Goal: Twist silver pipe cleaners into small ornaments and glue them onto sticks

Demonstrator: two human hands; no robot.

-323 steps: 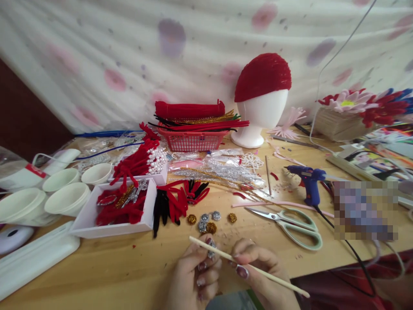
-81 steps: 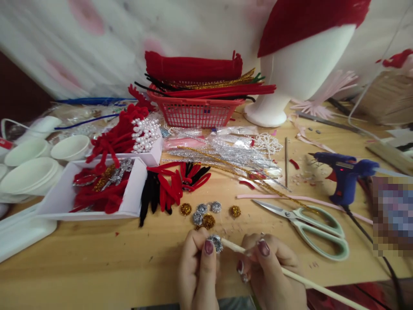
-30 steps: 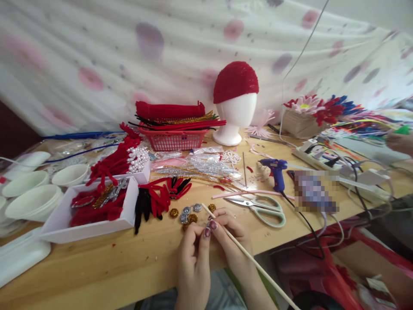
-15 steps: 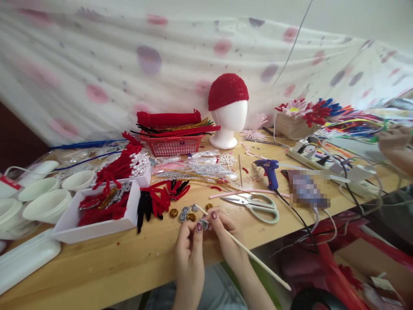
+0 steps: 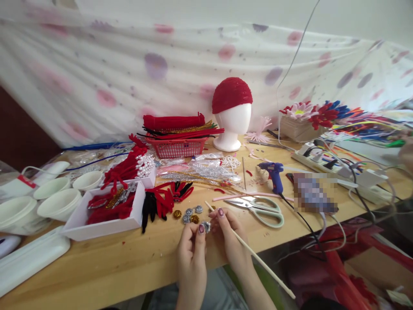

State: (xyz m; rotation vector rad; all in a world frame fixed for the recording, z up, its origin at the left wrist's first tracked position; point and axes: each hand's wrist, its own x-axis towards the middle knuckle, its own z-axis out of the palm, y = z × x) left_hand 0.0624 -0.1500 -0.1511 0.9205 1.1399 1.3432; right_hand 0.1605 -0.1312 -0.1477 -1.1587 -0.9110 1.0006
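Observation:
My left hand (image 5: 192, 257) pinches a small silver tinsel coil (image 5: 207, 226) between thumb and fingers, above the table's front edge. In my right hand (image 5: 235, 243) is a thin pale wooden stick (image 5: 266, 268), its tip pointing away from me and its long end reaching down to the right. The stick's tip is apart from the silver coil. Just beyond my hands lie several more tinsel coils, among them a silver one (image 5: 199, 209) and a gold one (image 5: 177, 214). Scissors (image 5: 254, 206) with pale green handles rest to the right of them.
Behind stands a white foam head (image 5: 232, 125) with a red cap, beside a red basket (image 5: 179, 148) of stems. A blue glue gun (image 5: 274, 175) and power strip (image 5: 335, 172) are at right. White boxes (image 5: 103, 226) and bowls (image 5: 60, 204) fill the left. Another person's hand (image 5: 407, 151) shows at far right.
My hands have moved slightly apart; the stick's tip has drawn away from the silver coil, which now shows more plainly. The view has shifted a little. The other person's hand has moved right.

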